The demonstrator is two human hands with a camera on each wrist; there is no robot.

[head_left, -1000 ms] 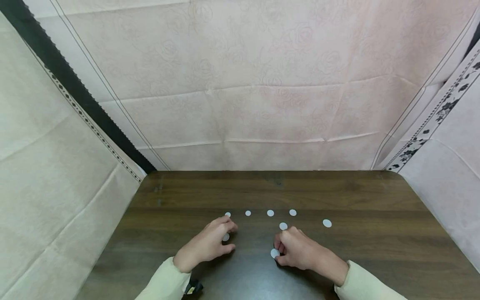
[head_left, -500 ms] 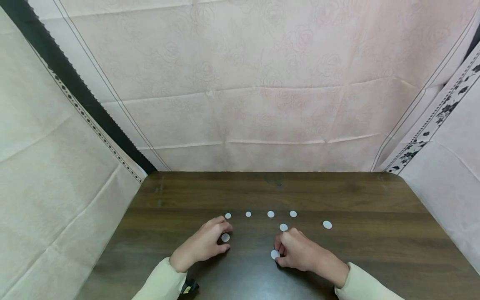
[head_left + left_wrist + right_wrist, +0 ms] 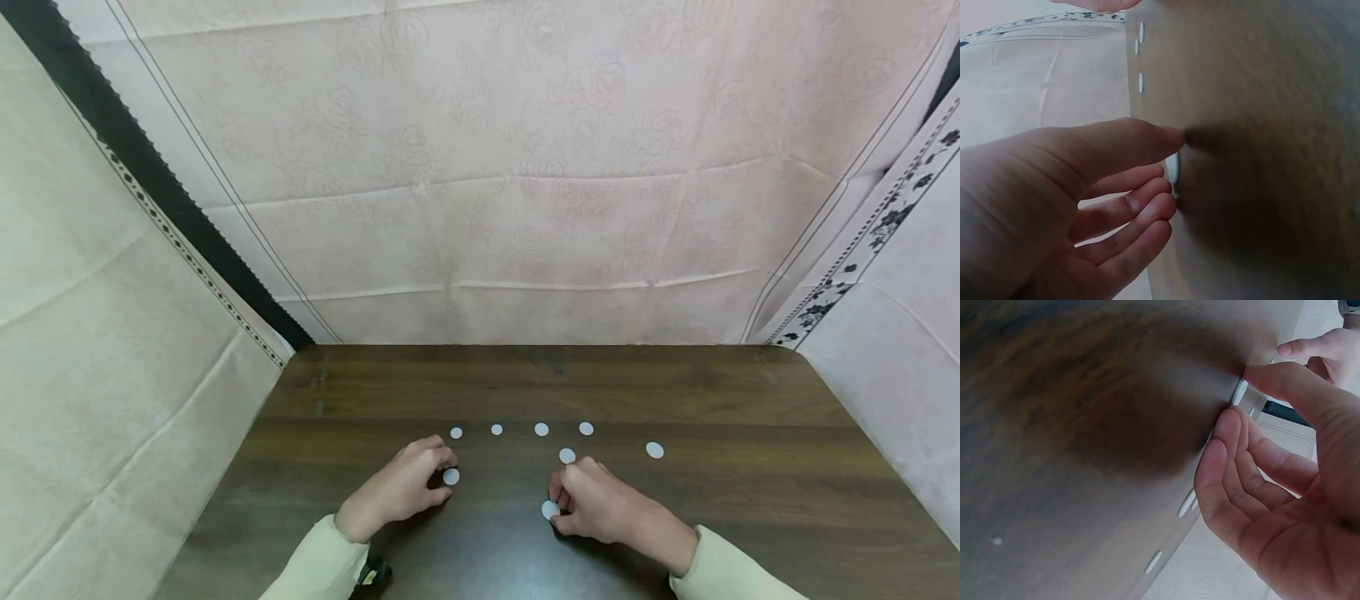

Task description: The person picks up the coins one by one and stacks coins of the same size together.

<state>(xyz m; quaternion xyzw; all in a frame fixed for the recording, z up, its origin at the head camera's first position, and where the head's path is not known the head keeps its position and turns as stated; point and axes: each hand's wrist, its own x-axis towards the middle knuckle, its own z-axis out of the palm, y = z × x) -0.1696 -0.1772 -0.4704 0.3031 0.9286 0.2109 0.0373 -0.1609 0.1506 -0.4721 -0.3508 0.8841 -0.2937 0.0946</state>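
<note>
Flat on the dark wooden table (image 3: 322, 492) lies a white round disc (image 3: 451, 477), with my left hand (image 3: 401, 489) curved beside it. In the left wrist view, this disc (image 3: 1174, 167) shows between thumb and fingertips, which come down at the tabletop. My right hand (image 3: 600, 502) has its thumb and fingers at opposite sides of a second white disc (image 3: 551, 510), nearer to me. The right wrist view shows that disc (image 3: 1239, 392) pinched between thumb tip and forefinger, at table level. A third disc (image 3: 567, 456) sits just beyond the right knuckles.
Farther back, several white discs form a loose row, from a small one (image 3: 457, 432) at left to a larger one (image 3: 587, 428). One more disc (image 3: 655, 450) lies apart to the right. Pale patterned cloth (image 3: 525, 217) hangs behind the table and along both sides.
My left hand has drawn back slightly left and toward me, uncovering the far-left disc, while its thumb and fingers have come closer around the near one. My right hand holds still.
</note>
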